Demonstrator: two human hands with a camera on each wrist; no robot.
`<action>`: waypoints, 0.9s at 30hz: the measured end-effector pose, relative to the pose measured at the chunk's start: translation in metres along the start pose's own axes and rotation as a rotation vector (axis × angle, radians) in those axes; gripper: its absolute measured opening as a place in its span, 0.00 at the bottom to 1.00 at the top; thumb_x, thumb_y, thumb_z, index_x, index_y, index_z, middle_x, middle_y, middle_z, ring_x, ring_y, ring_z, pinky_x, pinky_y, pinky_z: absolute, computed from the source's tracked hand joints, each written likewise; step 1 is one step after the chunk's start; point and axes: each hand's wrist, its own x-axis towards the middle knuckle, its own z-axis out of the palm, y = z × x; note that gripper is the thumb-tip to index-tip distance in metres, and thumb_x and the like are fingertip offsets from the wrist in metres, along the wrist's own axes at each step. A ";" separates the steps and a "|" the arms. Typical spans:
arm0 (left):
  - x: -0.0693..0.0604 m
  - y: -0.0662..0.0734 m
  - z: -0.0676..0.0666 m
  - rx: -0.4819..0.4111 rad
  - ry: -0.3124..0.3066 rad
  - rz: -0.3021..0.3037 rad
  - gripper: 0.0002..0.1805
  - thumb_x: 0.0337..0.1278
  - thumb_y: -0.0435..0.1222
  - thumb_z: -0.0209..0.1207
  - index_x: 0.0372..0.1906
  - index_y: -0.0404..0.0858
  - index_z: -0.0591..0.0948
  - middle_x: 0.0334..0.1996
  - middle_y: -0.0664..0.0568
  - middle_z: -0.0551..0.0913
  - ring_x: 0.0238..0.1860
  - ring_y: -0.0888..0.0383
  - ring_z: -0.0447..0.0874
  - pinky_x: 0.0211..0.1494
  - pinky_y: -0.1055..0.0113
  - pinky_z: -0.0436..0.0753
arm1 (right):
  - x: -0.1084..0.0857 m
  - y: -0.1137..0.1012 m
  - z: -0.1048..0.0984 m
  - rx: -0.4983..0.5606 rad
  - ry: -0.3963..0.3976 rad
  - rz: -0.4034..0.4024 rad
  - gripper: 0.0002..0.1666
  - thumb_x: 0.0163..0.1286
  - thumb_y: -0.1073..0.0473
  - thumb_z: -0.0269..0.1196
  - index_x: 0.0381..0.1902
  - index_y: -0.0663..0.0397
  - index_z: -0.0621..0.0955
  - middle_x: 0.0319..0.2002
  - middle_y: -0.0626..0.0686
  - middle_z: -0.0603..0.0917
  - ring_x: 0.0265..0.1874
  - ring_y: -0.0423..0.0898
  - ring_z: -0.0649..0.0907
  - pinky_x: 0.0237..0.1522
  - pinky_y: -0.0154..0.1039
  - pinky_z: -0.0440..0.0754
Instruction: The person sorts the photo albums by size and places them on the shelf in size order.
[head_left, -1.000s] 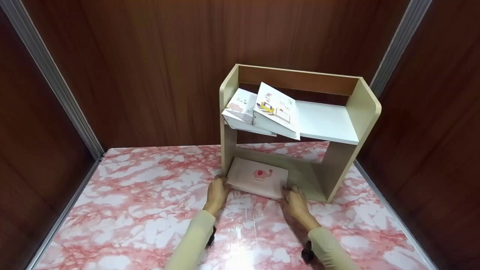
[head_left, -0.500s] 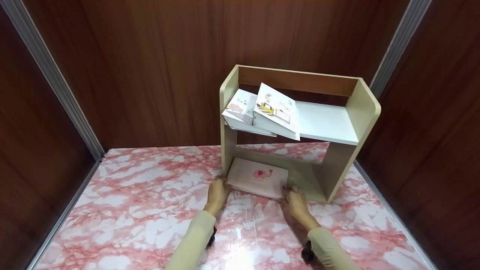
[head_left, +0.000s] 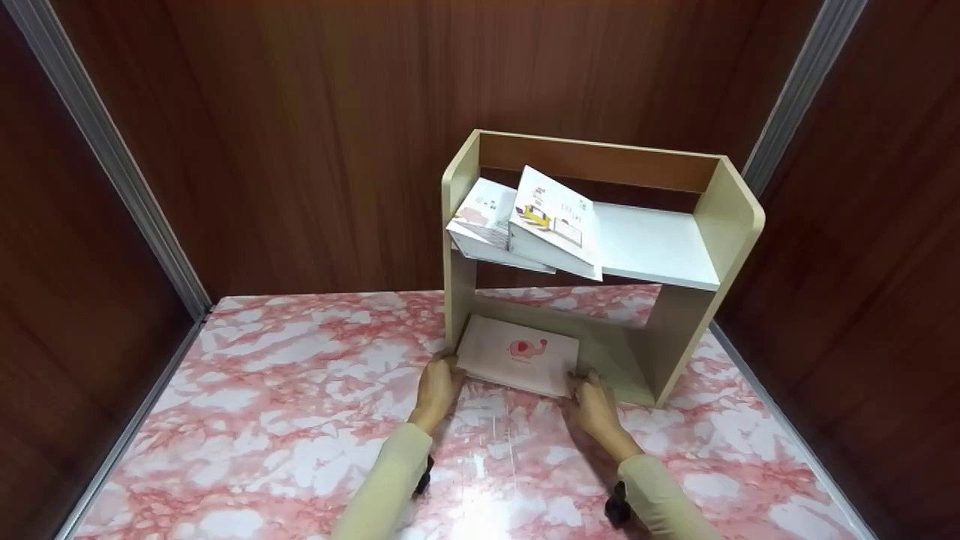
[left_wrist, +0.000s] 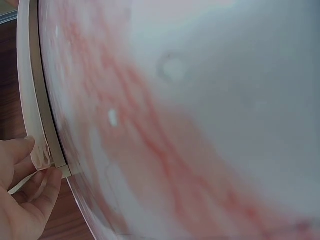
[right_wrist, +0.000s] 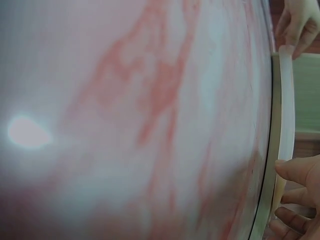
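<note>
A pale pink book [head_left: 517,352] with a red elephant on its cover lies flat on the lower board of a small wooden bookshelf [head_left: 731,225], at the left side of that board. My left hand [head_left: 439,382] holds its front left corner, thumb and fingers bent at the corner in the left wrist view. At the front right corner, my right hand [head_left: 596,405] grips the book between thumb and curled fingers. In the right wrist view the book's front edge [right_wrist: 287,110] runs along the shelf's front edge [right_wrist: 274,110].
On the white upper board [head_left: 660,240], a white book [head_left: 555,217] with a yellow picture leans over another white book [head_left: 487,214] at the left. Both jut past the board's front. The bookshelf stands on a red-and-white marbled table [head_left: 315,390], before a dark wooden wall [head_left: 300,150].
</note>
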 end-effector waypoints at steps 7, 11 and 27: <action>-0.002 0.002 -0.001 0.008 0.006 0.031 0.03 0.44 0.24 0.61 0.28 0.28 0.81 0.46 0.36 0.80 0.40 0.44 0.81 0.39 0.55 0.80 | -0.001 0.000 -0.001 0.002 0.024 -0.004 0.17 0.48 0.60 0.73 0.37 0.61 0.84 0.43 0.64 0.78 0.41 0.64 0.76 0.41 0.58 0.72; -0.002 0.000 -0.001 0.025 0.017 0.055 0.03 0.43 0.23 0.61 0.28 0.29 0.81 0.45 0.36 0.80 0.39 0.44 0.81 0.37 0.56 0.81 | -0.002 0.000 -0.003 0.012 0.021 0.019 0.22 0.48 0.60 0.72 0.43 0.60 0.83 0.45 0.64 0.78 0.43 0.65 0.76 0.43 0.59 0.72; -0.005 0.005 -0.010 0.087 -0.011 0.036 0.15 0.52 0.33 0.63 0.44 0.27 0.82 0.45 0.40 0.81 0.38 0.48 0.81 0.40 0.58 0.81 | 0.000 -0.004 -0.006 0.031 0.037 -0.012 0.20 0.53 0.56 0.70 0.42 0.59 0.82 0.45 0.62 0.78 0.42 0.61 0.76 0.39 0.58 0.73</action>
